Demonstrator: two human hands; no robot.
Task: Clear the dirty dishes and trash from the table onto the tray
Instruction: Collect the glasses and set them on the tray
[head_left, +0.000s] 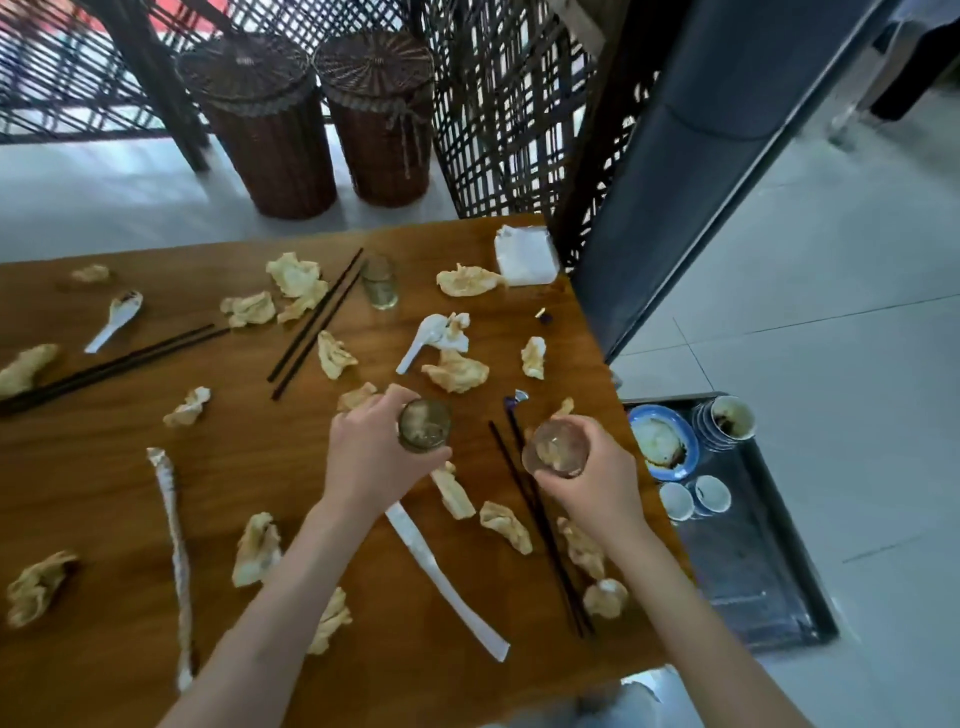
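Note:
My left hand (366, 457) grips a small drinking glass (423, 425) above the middle of the wooden table (104, 467). My right hand (597, 483) holds a second glass (553, 449) near the table's right edge. A third glass (379, 283) stands at the far side. Crumpled stained napkins (457, 370), black chopsticks (317, 322), two white spoons (115, 318) and paper chopstick sleeves (447, 577) lie scattered over the tabletop. The dark tray (769, 587) sits low to the right of the table, holding a blue-rimmed plate (662, 441), stacked bowls (727, 421) and two small cups (693, 498).
A white napkin pack (524, 254) lies at the table's far right corner. Two wicker baskets (270, 124) stand on the floor beyond the table, in front of a lattice screen (498, 130). A dark pillar (691, 156) rises beside the table's right end. Grey tiled floor surrounds the tray.

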